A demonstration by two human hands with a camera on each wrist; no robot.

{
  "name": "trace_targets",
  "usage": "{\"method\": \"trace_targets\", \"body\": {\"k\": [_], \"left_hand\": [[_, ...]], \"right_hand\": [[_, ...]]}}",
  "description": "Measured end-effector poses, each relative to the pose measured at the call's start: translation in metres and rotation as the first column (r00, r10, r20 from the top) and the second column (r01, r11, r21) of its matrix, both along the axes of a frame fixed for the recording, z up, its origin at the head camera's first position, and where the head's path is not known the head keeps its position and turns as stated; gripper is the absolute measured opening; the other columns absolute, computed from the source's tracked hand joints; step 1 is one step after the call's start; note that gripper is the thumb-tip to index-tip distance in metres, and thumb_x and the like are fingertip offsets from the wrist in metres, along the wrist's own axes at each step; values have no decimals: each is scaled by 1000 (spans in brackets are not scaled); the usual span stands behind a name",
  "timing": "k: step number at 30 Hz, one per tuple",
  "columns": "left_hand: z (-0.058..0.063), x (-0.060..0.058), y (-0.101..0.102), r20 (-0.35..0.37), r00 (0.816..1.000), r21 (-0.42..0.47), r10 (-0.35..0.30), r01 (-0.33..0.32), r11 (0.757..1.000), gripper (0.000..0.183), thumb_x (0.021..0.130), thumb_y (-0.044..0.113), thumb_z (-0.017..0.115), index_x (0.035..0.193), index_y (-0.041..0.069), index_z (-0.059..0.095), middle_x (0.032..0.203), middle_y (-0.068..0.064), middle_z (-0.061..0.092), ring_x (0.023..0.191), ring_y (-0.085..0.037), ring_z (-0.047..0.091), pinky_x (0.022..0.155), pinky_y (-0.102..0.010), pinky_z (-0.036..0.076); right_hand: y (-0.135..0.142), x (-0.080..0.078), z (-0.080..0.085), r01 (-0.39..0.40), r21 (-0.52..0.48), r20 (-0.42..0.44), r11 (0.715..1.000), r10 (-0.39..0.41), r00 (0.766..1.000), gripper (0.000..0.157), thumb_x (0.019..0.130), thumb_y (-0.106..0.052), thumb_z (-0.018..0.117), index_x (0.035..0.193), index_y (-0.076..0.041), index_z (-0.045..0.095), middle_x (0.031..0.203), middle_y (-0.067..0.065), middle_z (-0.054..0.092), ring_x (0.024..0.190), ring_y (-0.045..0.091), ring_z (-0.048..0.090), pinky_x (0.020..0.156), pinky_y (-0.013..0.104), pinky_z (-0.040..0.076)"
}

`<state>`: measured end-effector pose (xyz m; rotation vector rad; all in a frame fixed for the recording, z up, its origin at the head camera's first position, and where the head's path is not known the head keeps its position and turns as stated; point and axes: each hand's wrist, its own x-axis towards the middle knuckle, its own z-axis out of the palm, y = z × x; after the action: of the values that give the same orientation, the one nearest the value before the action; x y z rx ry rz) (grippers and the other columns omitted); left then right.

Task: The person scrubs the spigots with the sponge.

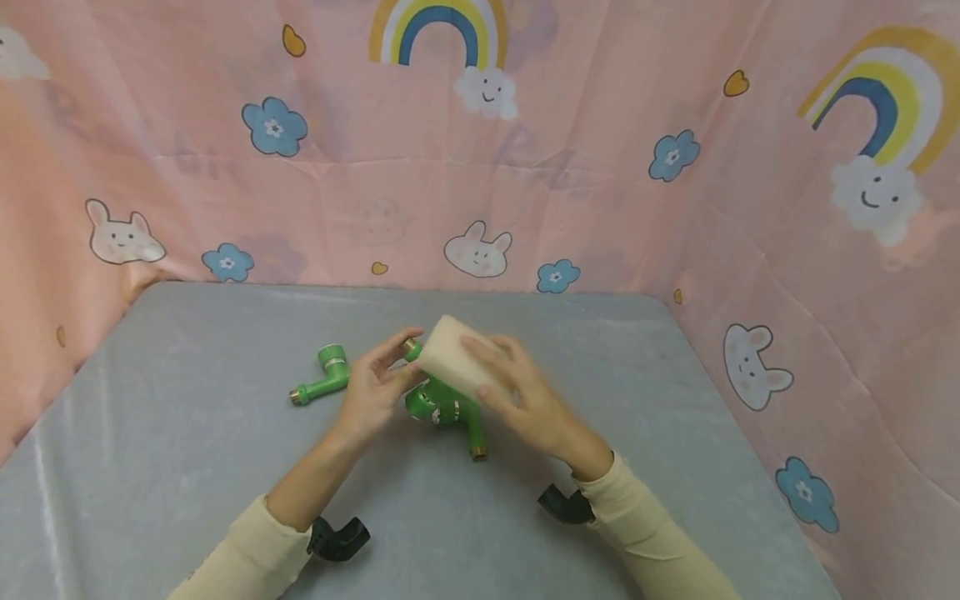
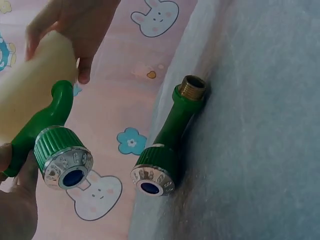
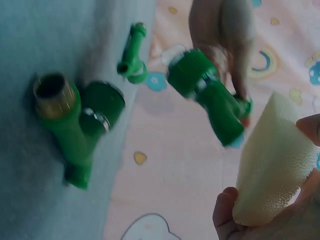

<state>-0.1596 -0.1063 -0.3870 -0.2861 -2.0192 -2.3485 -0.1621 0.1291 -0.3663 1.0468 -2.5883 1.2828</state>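
Note:
A green tap point(image 2: 64, 145) with a ribbed, silver-capped knob is pinched by my left hand point(image 1: 369, 396) at its brass-threaded end. My right hand point(image 1: 540, 408) grips a cream sponge block point(image 1: 453, 358), with the thumb on one side and fingers on the other. In the head view the sponge covers part of the held tap. From the right wrist, the tap's spout points towards the sponge point(image 3: 272, 165), close beside it. Below the hands a second green tap point(image 1: 472, 429) lies on the table, partly hidden by the held one in the head view.
A third green tap point(image 1: 322, 385) lies on the grey cloth-covered table point(image 1: 187, 467), left of my left hand. Black wrist mounts point(image 1: 341, 540) sit by both sleeves. Pink printed curtains point(image 1: 337, 200) stand along the table's back and sides.

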Motion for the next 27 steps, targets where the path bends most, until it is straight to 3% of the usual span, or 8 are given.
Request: {"method": "trace_targets", "body": {"k": [5,10,17,24,27], "left_hand": [[-1,2,4,3,1000,-9,19,-19,1000,53,96,-11,56,147,-5,45,131,-29,57,96,-2,71,88,-22,59],[-2,1,2,42,996,-53,75,-73,996,50,97,-7,58,146,-1,49,146,-27,52,92,2,71,87,-18,58],[2,-2,-5,54,992,-34,114,-112,993,40,99,-10,53,138,-5,52,135,-30,58,100,0,71,95,-22,57],[2,-3,-9,51,995,-3,86,-86,996,44,99,-10,53,142,-6,49,137,-29,57,115,-23,70,98,-25,56],[2,-3,-8,72,995,2,71,-72,997,46,99,-10,53,144,-8,46,139,-32,56,113,-18,71,97,-23,56]], "right_hand": [[-8,3,-7,9,26,-33,1000,-8,999,56,98,-19,62,152,-21,48,148,19,43,116,32,54,84,36,51],[-9,4,-8,45,54,-52,998,-42,998,56,93,-17,66,148,-19,54,144,23,46,111,34,57,81,36,54],[0,2,0,29,152,30,988,-34,999,56,92,-14,66,146,-20,56,146,22,46,110,33,56,80,37,53],[15,-3,8,-27,267,128,963,-8,992,53,96,-18,58,148,-22,53,146,18,49,112,30,56,86,41,50],[19,-4,10,-31,261,148,965,-8,989,52,97,-18,56,149,-24,52,146,18,49,113,30,55,88,42,50]]}}
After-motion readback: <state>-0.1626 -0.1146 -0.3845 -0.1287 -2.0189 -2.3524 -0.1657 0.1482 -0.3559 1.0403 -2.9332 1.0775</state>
